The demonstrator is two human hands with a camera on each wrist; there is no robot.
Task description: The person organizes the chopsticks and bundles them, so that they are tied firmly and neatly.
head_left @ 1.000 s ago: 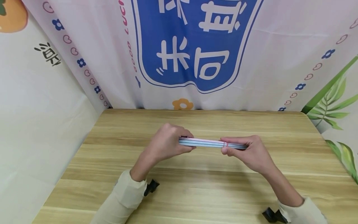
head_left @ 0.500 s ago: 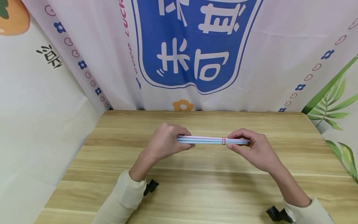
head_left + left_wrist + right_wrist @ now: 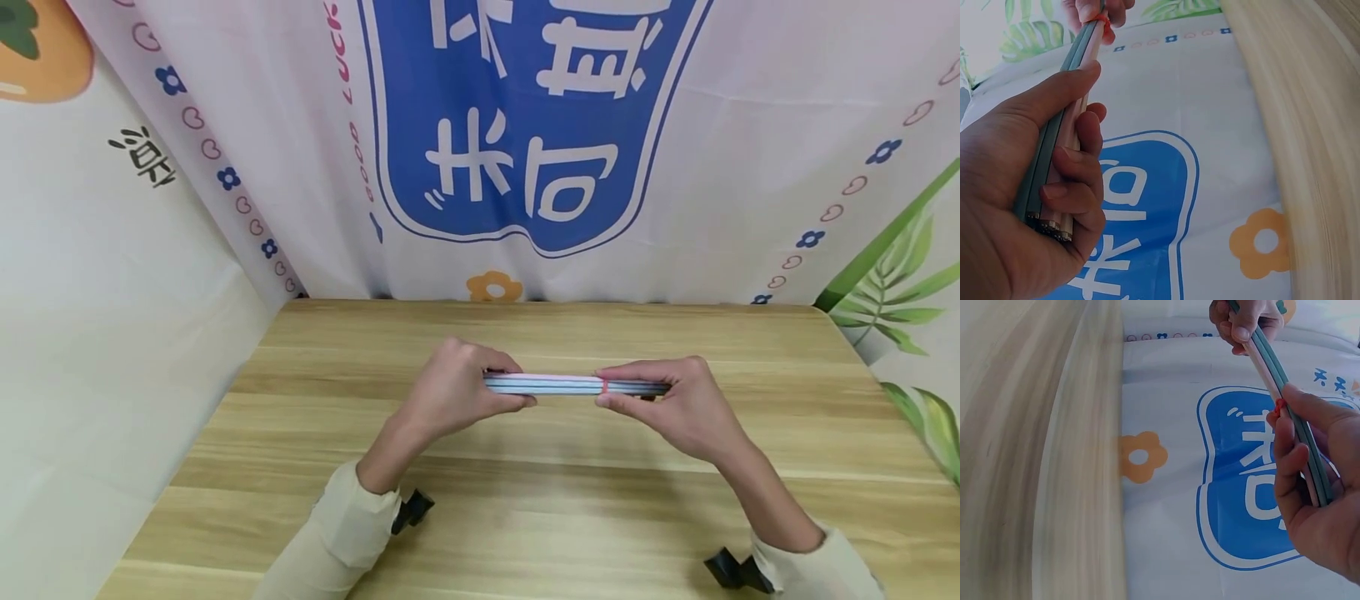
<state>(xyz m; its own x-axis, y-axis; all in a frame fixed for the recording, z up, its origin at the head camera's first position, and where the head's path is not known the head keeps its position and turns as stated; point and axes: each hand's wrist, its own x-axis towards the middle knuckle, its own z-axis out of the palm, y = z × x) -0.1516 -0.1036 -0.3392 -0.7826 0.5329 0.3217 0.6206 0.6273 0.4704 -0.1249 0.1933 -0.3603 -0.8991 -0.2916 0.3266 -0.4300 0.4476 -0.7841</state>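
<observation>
Several long thin sticks, pink and blue-green, which look like chopsticks (image 3: 555,384), lie together in one bundle held level above the table. My left hand (image 3: 457,387) grips the bundle's left end, thumb on one side and fingers curled round the other. Speckled stick ends show by its palm in the left wrist view. A red rubber band (image 3: 1280,406) circles the sticks right of the middle. My right hand (image 3: 682,408) holds the right part, thumb and fingertips pinching at the band. The far right tips are partly hidden by that hand.
Below both hands spreads a wood-grain table (image 3: 540,517). A printed cloth (image 3: 712,192) with a blue sign hangs along its back edge. White cloth (image 3: 112,333) covers the left side. Black wrist mounts (image 3: 412,510) sit at both sleeves.
My right hand slid right, off the band, by half a second ago; now its fingertips are back at the band. The left hand keeps its grip, and the bundle has shifted only slightly.
</observation>
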